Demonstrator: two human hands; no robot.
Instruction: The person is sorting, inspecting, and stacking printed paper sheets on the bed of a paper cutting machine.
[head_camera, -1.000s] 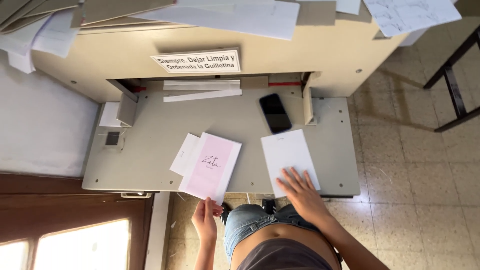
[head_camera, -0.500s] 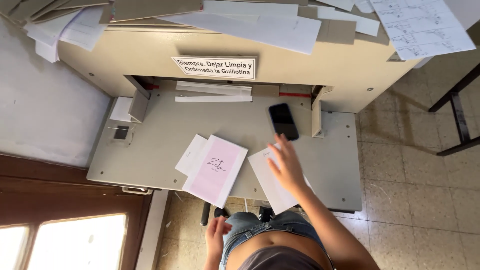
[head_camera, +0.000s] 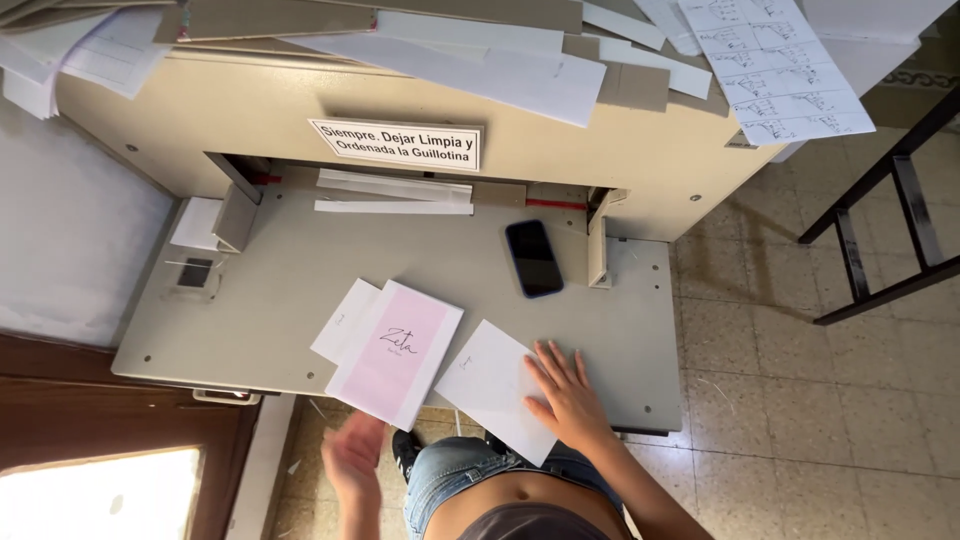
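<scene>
Now right hand (head_camera: 572, 400) has slid back, fingers flat on white sheet (head_camera: 495, 385); left hand (head_camera: 352, 458) open, blurred, below pink booklet (head_camera: 395, 352).

"What was the cutter's table (head_camera: 300, 290) made of?"

"Painted metal, matt beige and smooth. The white sheet (head_camera: 495, 385) under the right hand (head_camera: 570, 395) was plain matt paper, and the pink-and-white booklet (head_camera: 397, 352) looked like smooth card."

"And the phone (head_camera: 533, 258)?"

"Glossy black glass. The floor (head_camera: 800, 400) was speckled tile, dull and worn, the person's shorts (head_camera: 455, 470) were denim cloth, and the stool frame (head_camera: 880, 230) was dark matt metal."
</scene>
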